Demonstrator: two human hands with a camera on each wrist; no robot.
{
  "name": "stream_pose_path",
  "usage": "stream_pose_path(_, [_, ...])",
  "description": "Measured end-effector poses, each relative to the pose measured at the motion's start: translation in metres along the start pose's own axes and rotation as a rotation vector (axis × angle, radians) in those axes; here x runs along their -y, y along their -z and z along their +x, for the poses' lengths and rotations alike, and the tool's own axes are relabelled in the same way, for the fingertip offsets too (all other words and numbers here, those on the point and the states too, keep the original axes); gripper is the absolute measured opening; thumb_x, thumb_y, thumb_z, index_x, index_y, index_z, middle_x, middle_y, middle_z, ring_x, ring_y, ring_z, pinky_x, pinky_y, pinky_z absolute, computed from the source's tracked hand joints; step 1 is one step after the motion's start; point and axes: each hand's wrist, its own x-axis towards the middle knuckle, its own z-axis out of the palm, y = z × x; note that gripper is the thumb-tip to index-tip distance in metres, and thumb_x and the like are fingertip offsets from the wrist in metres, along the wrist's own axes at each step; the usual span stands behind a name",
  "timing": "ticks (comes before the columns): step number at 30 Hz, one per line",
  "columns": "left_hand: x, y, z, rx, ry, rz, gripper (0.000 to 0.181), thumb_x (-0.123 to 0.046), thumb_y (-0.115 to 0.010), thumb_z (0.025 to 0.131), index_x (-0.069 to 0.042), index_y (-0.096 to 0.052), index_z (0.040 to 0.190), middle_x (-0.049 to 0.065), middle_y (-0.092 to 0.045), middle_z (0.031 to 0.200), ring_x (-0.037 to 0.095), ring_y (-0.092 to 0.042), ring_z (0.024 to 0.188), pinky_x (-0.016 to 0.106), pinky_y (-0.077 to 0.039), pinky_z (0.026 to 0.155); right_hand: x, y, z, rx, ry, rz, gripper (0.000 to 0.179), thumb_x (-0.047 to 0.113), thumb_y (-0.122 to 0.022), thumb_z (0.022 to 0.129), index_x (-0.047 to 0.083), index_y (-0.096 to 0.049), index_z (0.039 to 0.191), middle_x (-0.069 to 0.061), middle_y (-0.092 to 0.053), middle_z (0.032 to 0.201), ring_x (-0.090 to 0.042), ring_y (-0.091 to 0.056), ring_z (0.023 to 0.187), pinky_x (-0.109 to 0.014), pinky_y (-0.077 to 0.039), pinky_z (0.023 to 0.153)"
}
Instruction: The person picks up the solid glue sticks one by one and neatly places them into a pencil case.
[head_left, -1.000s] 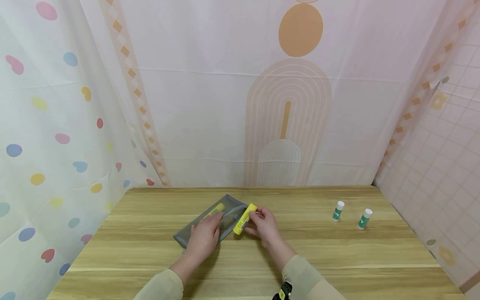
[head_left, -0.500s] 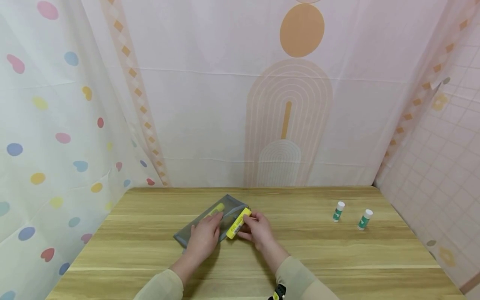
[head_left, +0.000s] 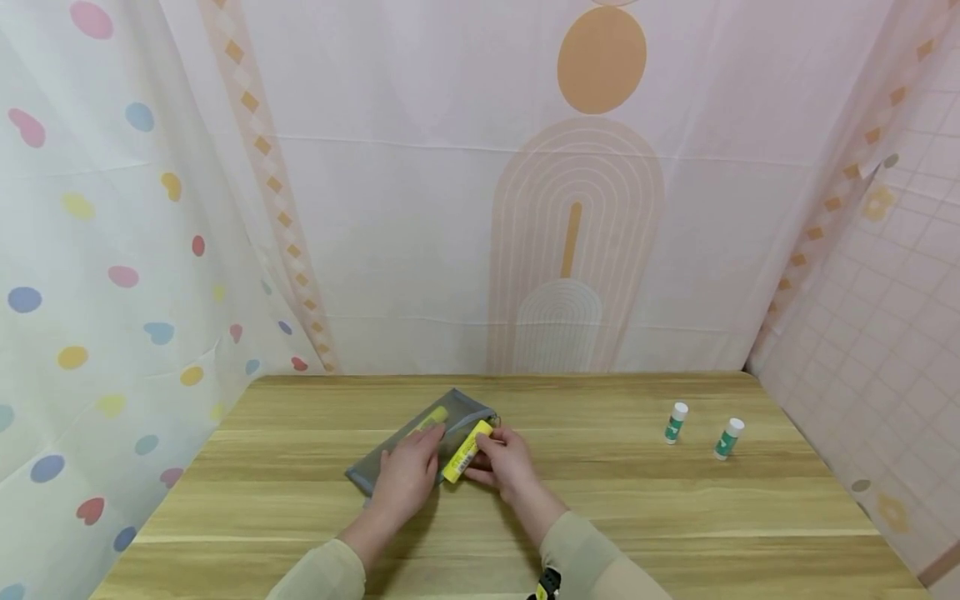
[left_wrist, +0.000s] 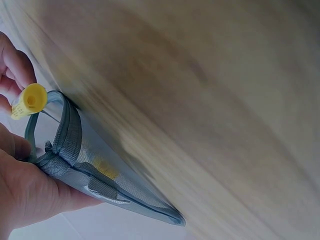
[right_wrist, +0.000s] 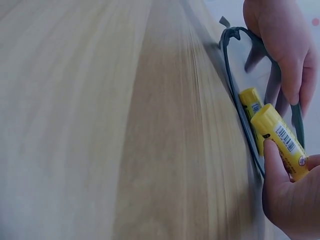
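A grey mesh zipper pouch (head_left: 372, 469) lies slantwise on the table with its mouth open towards the right. My left hand (head_left: 409, 472) holds the upper edge of that mouth, pinched between thumb and fingers, which keeps it lifted. Between the thumb and fingers of my right hand (head_left: 512, 463) is a yellow glue stick (head_left: 467, 452), tilted, right at the pouch opening. The right wrist view shows this glue stick (right_wrist: 283, 141) with its barcode facing out. Inside the pouch, a second yellow glue stick (right_wrist: 248, 96) is visible through the opening and through the mesh.
Two white-capped green glue sticks, one nearer (head_left: 729, 439) and one farther left (head_left: 677, 423), stand upright on the right side of the wooden table (head_left: 600, 500). Patterned curtains (head_left: 405, 250) enclose the back and sides.
My right hand has moved left and slightly towards me, carrying the yellow glue stick to the pouch mouth. The left hand and the pouch have stayed in place.
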Motion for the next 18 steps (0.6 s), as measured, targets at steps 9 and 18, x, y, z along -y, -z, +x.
stream_pose_path(9, [0.001,0.0,0.0,0.004,0.0,0.003,0.04,-0.003,-0.057,0.096,-0.005,-0.058,0.137,0.018,-0.058,0.137,0.041,-0.052,0.126,0.081,-0.032,0.088,-0.004,-0.009,0.001,-0.011,-0.025,0.01,0.033,0.007,-0.055,0.1,-0.011,-0.044,0.126,-0.015,-0.06,0.091,-0.019,-0.064,0.072,-0.043,-0.059,0.075])
stream_pose_path(18, [-0.001,0.001,0.0,0.013,0.013,-0.004,0.04,-0.003,-0.057,0.097,-0.005,-0.058,0.137,0.018,-0.058,0.136,0.041,-0.052,0.126,0.081,-0.032,0.089,-0.006,-0.015,0.001,-0.027,-0.023,-0.013,0.032,0.005,-0.054,0.1,-0.012,-0.046,0.126,-0.017,-0.063,0.091,-0.018,-0.066,0.07,-0.043,-0.059,0.074])
